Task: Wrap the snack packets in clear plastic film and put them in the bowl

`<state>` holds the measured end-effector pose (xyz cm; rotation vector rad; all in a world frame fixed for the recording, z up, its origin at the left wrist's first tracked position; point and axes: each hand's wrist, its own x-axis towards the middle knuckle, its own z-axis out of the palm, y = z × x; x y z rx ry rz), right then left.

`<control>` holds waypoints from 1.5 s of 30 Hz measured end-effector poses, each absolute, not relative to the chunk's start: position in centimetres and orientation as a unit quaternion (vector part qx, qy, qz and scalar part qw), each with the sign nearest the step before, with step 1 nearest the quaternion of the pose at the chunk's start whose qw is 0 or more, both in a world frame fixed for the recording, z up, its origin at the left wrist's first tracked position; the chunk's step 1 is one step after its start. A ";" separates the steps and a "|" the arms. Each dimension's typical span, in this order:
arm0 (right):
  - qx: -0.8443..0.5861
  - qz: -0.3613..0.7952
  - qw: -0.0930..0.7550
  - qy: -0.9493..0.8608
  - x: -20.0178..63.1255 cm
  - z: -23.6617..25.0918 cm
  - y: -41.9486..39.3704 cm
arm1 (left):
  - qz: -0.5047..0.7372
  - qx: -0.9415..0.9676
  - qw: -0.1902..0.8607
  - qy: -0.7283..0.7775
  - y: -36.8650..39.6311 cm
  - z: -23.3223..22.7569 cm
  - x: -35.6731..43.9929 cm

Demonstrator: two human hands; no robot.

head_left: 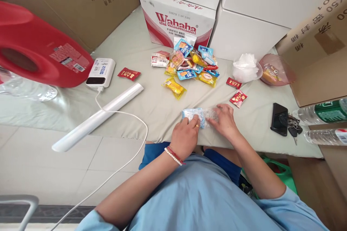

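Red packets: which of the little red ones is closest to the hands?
The red packet just beyond the right hand. Another one lies farther back by the plastic bowl, and the third lies far left beside the power bank.

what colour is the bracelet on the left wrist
Red cord beside white beads, on the bracelet behind the left hand; the head view shows it.
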<state>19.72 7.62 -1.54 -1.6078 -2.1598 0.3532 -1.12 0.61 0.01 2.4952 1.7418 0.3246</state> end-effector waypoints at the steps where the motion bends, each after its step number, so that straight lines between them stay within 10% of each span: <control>1: -0.571 0.130 0.202 -0.785 19.9 -1.6 7.8 | 0.101 0.816 0.034 0.568 0.6 -0.1 -1.1; 10: -0.503 0.406 0.211 -0.733 16.0 2.9 8.9 | 0.109 0.819 0.068 0.559 1.0 0.1 -0.9; 18: -0.460 0.351 0.184 -0.794 11.8 0.4 9.0 | 0.367 0.648 0.249 0.619 0.8 -0.3 -6.0; 24: -0.447 0.354 0.253 -0.782 12.6 -0.2 7.5 | 0.211 0.615 0.201 0.733 1.8 -1.3 -4.4; 33: -0.488 0.590 0.354 -0.537 13.9 1.6 3.4 | 0.332 0.673 0.022 0.661 -0.5 -0.7 -1.5; 45: -0.570 0.466 0.289 -0.612 15.8 -0.3 3.3 | 0.356 0.850 0.107 0.374 -1.8 -2.1 0.1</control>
